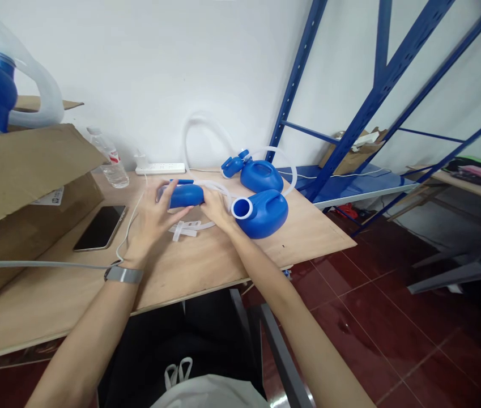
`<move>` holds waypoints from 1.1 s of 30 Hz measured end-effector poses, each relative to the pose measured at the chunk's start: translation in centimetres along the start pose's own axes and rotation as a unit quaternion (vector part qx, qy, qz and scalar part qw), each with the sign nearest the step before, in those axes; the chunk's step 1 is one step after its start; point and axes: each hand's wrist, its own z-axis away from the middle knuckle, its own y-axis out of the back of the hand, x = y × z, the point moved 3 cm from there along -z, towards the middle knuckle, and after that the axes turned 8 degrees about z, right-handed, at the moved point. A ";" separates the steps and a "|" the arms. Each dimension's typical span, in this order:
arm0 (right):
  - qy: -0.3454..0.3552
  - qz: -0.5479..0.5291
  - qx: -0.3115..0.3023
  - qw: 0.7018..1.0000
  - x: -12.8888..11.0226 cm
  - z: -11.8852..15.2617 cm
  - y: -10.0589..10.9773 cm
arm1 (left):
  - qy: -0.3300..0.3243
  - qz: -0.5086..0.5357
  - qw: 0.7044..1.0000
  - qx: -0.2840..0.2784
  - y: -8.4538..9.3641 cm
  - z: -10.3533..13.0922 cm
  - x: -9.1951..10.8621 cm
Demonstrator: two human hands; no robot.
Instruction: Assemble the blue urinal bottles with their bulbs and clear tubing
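One blue piece (186, 196), grasped by left hand (155, 209) and right hand (215, 207); swinging the right forearm (259, 271) could push the near jug (266, 218) off the tabletop's front edge (308, 252).

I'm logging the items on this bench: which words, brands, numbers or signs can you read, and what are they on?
No text can be read with certainty.
White label at the cardboard box: dark mark, too small to read.
Red label on the clear bottle: too blurred.
Held blue piece: no lettering visible.
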 end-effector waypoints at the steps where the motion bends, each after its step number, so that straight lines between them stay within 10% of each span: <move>1: 0.000 -0.012 0.006 1.000 0.1 0.0 -0.1 | 0.015 0.017 0.999 0.027 0.1 -0.1 0.1; 11: 0.002 0.048 -0.033 0.998 -1.0 0.7 -0.1 | 0.134 0.011 0.985 0.109 0.1 -0.3 0.7; 25: 0.012 0.120 -0.037 0.992 -0.9 0.4 -0.6 | 0.301 -0.118 0.943 0.084 1.5 -1.7 2.3; 33: 0.003 0.102 -0.046 0.994 -1.0 0.5 0.1 | 0.231 -0.021 0.962 0.146 1.5 -1.6 1.8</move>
